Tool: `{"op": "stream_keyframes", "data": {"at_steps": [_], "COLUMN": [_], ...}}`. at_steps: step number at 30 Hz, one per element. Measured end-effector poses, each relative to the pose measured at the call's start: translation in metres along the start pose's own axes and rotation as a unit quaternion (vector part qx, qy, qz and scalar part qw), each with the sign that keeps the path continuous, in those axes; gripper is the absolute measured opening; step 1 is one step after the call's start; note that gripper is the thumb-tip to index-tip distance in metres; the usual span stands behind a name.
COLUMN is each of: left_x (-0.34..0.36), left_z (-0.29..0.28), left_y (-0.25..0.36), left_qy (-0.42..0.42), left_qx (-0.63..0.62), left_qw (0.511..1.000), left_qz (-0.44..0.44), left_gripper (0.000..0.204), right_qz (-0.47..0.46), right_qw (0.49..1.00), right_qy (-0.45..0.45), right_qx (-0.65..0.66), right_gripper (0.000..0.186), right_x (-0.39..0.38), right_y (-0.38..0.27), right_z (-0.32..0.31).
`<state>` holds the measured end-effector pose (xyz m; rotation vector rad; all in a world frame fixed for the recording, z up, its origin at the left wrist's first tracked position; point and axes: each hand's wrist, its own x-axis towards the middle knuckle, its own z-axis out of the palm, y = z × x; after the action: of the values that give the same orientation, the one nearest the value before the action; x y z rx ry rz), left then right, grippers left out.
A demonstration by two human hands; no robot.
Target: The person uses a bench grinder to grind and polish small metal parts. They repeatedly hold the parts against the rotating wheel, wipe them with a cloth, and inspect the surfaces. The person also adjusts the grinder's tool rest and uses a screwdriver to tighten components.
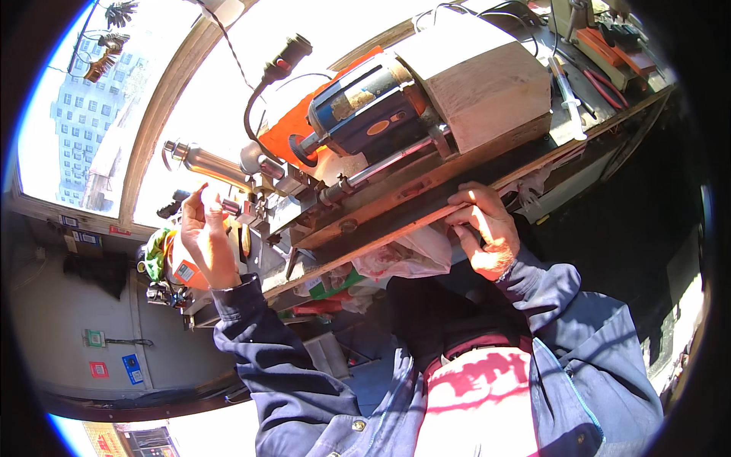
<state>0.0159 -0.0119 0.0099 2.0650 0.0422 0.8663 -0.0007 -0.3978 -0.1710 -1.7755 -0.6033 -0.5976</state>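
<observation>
A small bench machine [369, 107] with a blue motor stands on a dark rail, with an orange guard [283, 133] behind it. My left hand [211, 236] is raised at the machine's left end, its fingers closed around a small cylindrical metal knob [231, 206] beside a clamp. A silver cylindrical arm [209, 164] sits just above that hand. My right hand [483, 228] rests at the front edge of the bench [422, 217], fingers curled onto it below the motor.
A syringe [567, 99], red-handled pliers [605, 87] and an orange tool [609, 53] lie at the right. A pale casing [487, 91] adjoins the motor. Plastic bags [403, 255] sit under the bench. A window [99, 114] is behind, left. Small cluttered items [160, 274] stand at the bench's left end.
</observation>
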Motion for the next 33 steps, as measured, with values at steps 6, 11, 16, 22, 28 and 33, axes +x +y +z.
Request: {"op": "stream_keyframes", "data": {"at_steps": [6, 11, 16, 22, 28, 33], "left_x": [0.027, 0.013, 0.014, 0.018, 0.000, 0.007], "left_z": [-0.020, 0.004, 0.019, 0.012, 0.012, -0.004], "left_y": [-0.030, -0.015, 0.007, 0.013, 0.016, -0.004], "left_qy": [-0.232, -0.064, -0.018, -0.166, 0.015, -0.033], "left_qx": [-0.443, -0.278, -0.102, -0.287, 0.039, -0.097], "left_qw": [0.864, 0.956, 0.992, 0.943, 0.999, 0.995], "left_qz": [-0.065, -0.068, -0.078, -0.027, 0.005, -0.011], "left_gripper": [0.024, 0.020, 0.013, 0.048, 0.031, 0.023], "right_qz": [-0.012, 0.014, -0.027, -0.027, -0.003, -0.022], "right_qw": [1.000, 1.000, 1.000, 0.999, 1.000, 1.000], "right_qy": [-0.013, -0.002, -0.007, 0.003, -0.011, -0.014], "right_qx": [-0.001, 0.015, -0.013, -0.023, 0.002, -0.016], "right_gripper": [0.025, 0.025, 0.027, 0.027, 0.025, 0.025], "right_x": [0.001, -0.001, 0.002, 0.002, -0.001, 0.000], "right_y": [0.001, 0.000, 0.002, 0.002, 0.002, 0.002], "right_z": [-0.001, 0.001, 0.001, 0.002, 0.001, 0.001]}}
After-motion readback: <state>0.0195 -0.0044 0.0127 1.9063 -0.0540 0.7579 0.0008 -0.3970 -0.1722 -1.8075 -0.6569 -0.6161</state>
